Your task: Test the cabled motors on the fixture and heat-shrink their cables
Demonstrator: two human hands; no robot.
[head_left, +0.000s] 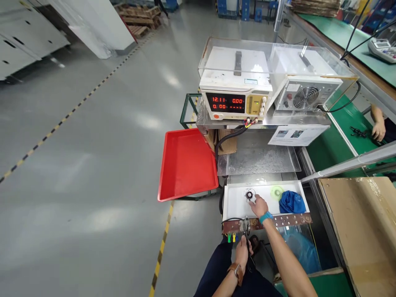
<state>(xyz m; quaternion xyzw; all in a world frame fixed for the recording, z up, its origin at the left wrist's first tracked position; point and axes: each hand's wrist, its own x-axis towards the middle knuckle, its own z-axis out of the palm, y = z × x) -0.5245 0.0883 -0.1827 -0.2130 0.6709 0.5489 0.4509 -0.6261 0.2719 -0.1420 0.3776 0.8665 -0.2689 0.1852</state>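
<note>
My left hand (243, 249) is closed around a black cable (246, 240) just below the brown strip with metal studs (283, 220). A small metal fixture (245, 224) sits on that strip directly above this hand. My right hand (260, 206) reaches over the white tray (236, 210), thumb and fingers bent together at the lower edge of a round black-and-white piece (249, 195). What lies between those fingertips is too small to make out. To the right in the tray are a pale green ring (276, 192) and a crumpled blue cloth (292, 202).
A power supply (235, 99) with lit red digits stands beyond the tray, under a clear cover. A red bin (188, 165) is at its left. Cardboard (359, 231) lies at the right. Another person's hand (378, 130) rests over the green bench (343, 119).
</note>
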